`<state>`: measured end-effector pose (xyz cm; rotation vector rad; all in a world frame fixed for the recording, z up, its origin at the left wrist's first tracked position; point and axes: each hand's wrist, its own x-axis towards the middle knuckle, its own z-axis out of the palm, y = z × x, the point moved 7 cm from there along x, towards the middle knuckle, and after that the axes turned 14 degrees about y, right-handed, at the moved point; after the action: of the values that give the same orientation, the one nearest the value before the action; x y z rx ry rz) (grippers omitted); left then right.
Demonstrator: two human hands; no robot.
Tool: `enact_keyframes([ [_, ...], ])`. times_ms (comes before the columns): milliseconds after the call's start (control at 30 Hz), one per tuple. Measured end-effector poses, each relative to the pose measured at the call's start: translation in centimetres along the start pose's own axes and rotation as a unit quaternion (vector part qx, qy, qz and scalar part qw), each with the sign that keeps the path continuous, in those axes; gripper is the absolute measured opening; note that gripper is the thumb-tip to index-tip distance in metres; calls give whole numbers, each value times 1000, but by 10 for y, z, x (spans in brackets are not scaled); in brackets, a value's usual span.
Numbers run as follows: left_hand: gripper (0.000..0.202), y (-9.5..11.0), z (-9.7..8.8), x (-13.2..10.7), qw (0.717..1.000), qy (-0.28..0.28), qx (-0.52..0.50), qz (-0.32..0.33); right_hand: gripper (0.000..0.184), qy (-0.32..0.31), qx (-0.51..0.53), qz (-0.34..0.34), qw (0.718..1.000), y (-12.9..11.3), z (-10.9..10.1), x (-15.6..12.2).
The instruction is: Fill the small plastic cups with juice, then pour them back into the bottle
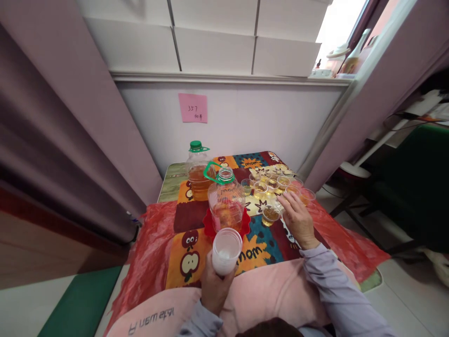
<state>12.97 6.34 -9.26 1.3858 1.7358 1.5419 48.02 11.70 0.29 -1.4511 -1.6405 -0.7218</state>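
My left hand point(216, 283) grips a stack of clear plastic cups point(227, 250), their openings tilted up toward me. On the right side of the table, my right hand point(297, 219) has its fingers around a clear plastic cup point(279, 204), which they largely hide. Just left of that hand stands a cup of amber liquid point(270, 216). Beyond it, several filled cups point(260, 189) crowd together. An uncapped plastic jug point(227, 199) with a green handle sits in a red scalloped dish point(247, 223), directly beyond the cup stack.
A second jug point(199, 180) with a green cap holds amber liquid at the back left. Patterned cloth point(191, 255) and red plastic sheeting point(147, 243) cover the table. A wall with a pink note point(193, 108) rises behind; a dark green chair point(417, 182) stands right.
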Motion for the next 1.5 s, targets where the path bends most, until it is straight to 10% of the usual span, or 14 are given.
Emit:
enact_keyframes([
  [200, 57, -3, 0, 0, 1000, 2, -7, -8, 49, -7, 21, -5, 1000, -7, -2, 4],
  [333, 57, -2, 2, 0, 1000, -3, -20, -8, 46, 56, 79, 140, 985, -9, -23, 18],
  [467, 59, 3, 5, -2, 999, -20, -33, -8, 76, 56, 312, 333, 888, -42, -42, 29],
  [600, 60, 9, 5, -3, 999, -34, -41, -10, 81, -13, 478, 353, 804, -110, -57, 41],
  [933, 67, 16, 4, -3, 997, -44, -61, -20, 70, -122, 388, 85, 909, -181, -55, 32],
  [1500, 72, 18, 4, -3, 996, -51, -70, 8, 83, -121, 374, -35, 919, -188, -68, 36],
])
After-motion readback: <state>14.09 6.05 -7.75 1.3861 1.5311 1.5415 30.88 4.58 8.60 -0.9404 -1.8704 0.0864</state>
